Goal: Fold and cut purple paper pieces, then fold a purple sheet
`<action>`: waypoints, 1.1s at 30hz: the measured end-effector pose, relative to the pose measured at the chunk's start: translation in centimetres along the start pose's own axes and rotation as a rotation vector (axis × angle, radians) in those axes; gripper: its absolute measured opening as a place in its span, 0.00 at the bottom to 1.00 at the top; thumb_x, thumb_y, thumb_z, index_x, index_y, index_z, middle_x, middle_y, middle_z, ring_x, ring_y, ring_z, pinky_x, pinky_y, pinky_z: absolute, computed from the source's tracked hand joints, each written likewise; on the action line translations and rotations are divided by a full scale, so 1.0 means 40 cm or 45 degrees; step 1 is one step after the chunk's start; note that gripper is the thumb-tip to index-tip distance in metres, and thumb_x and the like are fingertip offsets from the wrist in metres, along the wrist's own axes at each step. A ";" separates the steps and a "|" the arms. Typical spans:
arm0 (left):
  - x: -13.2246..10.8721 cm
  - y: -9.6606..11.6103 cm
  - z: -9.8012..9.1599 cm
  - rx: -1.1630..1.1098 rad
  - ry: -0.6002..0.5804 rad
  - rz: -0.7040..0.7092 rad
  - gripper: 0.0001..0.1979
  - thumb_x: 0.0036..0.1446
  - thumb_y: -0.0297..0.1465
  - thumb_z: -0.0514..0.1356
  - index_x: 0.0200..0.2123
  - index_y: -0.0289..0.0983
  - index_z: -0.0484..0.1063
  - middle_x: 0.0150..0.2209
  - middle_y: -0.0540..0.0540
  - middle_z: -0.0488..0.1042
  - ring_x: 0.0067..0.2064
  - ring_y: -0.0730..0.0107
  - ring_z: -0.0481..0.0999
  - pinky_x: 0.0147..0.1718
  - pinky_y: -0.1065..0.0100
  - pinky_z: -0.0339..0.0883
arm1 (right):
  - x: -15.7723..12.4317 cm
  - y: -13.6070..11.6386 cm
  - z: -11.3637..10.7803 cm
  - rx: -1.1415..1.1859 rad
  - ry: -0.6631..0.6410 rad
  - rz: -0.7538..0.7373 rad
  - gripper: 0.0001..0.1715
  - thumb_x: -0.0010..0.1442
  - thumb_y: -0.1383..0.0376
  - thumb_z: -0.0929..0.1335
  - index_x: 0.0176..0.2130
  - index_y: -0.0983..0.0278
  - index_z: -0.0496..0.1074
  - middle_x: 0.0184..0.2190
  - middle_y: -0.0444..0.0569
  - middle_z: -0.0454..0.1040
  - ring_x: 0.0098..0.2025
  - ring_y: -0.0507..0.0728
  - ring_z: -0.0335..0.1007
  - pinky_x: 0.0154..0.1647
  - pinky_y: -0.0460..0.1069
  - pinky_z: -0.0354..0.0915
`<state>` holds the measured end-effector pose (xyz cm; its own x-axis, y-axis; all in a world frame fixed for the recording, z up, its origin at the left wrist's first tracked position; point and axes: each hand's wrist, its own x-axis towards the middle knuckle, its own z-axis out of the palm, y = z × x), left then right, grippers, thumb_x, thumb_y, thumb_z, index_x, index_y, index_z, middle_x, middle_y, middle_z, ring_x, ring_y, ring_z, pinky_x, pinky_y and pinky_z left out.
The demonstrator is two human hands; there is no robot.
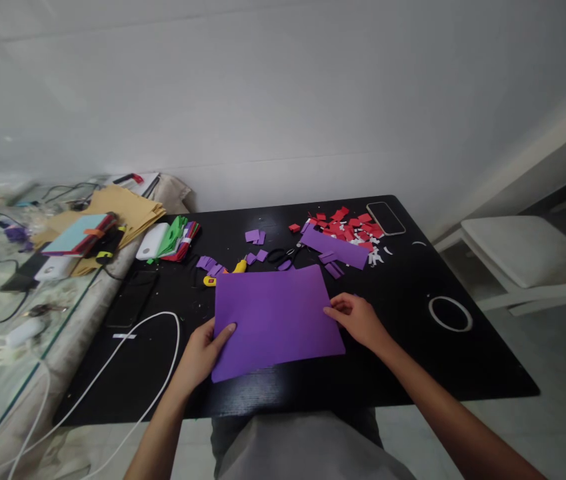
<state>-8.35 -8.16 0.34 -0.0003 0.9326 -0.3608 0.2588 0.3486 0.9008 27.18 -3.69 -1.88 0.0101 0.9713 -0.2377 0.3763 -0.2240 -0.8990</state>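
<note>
A large purple sheet of craft paper or foam [273,320] is held near the front of the black table [443,373]. My left hand [200,355] grips its left edge, thumb on top and fingers hidden beneath. At the right edge, my right hand [360,320] pinches the sheet between thumb and curled fingers. Just behind the sheet lie black-handled scissors [290,253] and a yellow cutter [239,267], both partly covered by it or by other pieces. Small purple pieces [210,265] are scattered around these tools. A purple strip [335,247] lies farther back to the right.
Red and white scraps [347,230] are heaped at the back right, beside a phone-shaped frame [387,219]. A white ring [451,314] lies on the right. Folded green and red pieces [177,237] and a white cable [175,347] occupy the left. A white chair [533,250] stands beyond.
</note>
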 end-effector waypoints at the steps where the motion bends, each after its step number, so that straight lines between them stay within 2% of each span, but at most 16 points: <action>1: -0.001 -0.001 0.001 -0.008 0.001 -0.004 0.30 0.54 0.54 0.67 0.45 0.33 0.79 0.40 0.41 0.82 0.36 0.61 0.75 0.34 0.67 0.70 | 0.000 0.000 0.000 0.012 0.004 0.007 0.15 0.50 0.54 0.76 0.34 0.61 0.77 0.31 0.49 0.82 0.36 0.62 0.80 0.41 0.56 0.73; 7: -0.004 -0.009 0.011 -0.025 -0.010 0.002 0.30 0.56 0.53 0.66 0.48 0.33 0.79 0.44 0.39 0.83 0.39 0.58 0.77 0.38 0.64 0.71 | -0.004 -0.001 -0.012 -0.001 0.036 0.006 0.17 0.48 0.53 0.76 0.33 0.61 0.78 0.27 0.49 0.81 0.31 0.61 0.77 0.35 0.54 0.70; 12: -0.002 -0.019 0.033 -0.078 -0.055 0.068 0.29 0.59 0.51 0.66 0.53 0.35 0.78 0.51 0.38 0.82 0.48 0.53 0.79 0.48 0.60 0.73 | -0.011 0.000 -0.039 -0.059 0.052 -0.014 0.17 0.49 0.52 0.75 0.34 0.61 0.79 0.27 0.49 0.81 0.31 0.61 0.78 0.35 0.54 0.70; 19: 0.007 -0.021 0.069 -0.137 -0.080 0.132 0.31 0.60 0.52 0.64 0.58 0.37 0.76 0.56 0.39 0.80 0.54 0.50 0.79 0.54 0.56 0.73 | -0.009 0.004 -0.076 -0.049 0.085 0.011 0.18 0.48 0.53 0.76 0.36 0.61 0.81 0.27 0.49 0.82 0.30 0.62 0.79 0.35 0.55 0.72; 28: 0.047 0.032 0.115 -0.095 -0.079 0.208 0.34 0.63 0.56 0.58 0.58 0.35 0.76 0.54 0.38 0.81 0.51 0.51 0.80 0.55 0.56 0.73 | -0.005 0.003 -0.142 0.008 0.156 -0.001 0.20 0.47 0.50 0.76 0.36 0.60 0.78 0.28 0.49 0.83 0.31 0.62 0.80 0.34 0.55 0.73; 33: 0.065 0.052 0.135 -0.093 -0.042 0.250 0.34 0.64 0.57 0.56 0.56 0.36 0.78 0.54 0.40 0.81 0.53 0.51 0.79 0.61 0.53 0.68 | -0.004 0.006 -0.166 -0.065 0.182 -0.004 0.20 0.48 0.47 0.75 0.33 0.60 0.76 0.27 0.50 0.82 0.33 0.63 0.79 0.36 0.55 0.70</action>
<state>-2.58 -5.52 -0.03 0.0751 0.9802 -0.1834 0.1802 0.1675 0.9693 33.43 -3.37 0.41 0.1398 0.9742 -0.1771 0.4231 -0.2204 -0.8789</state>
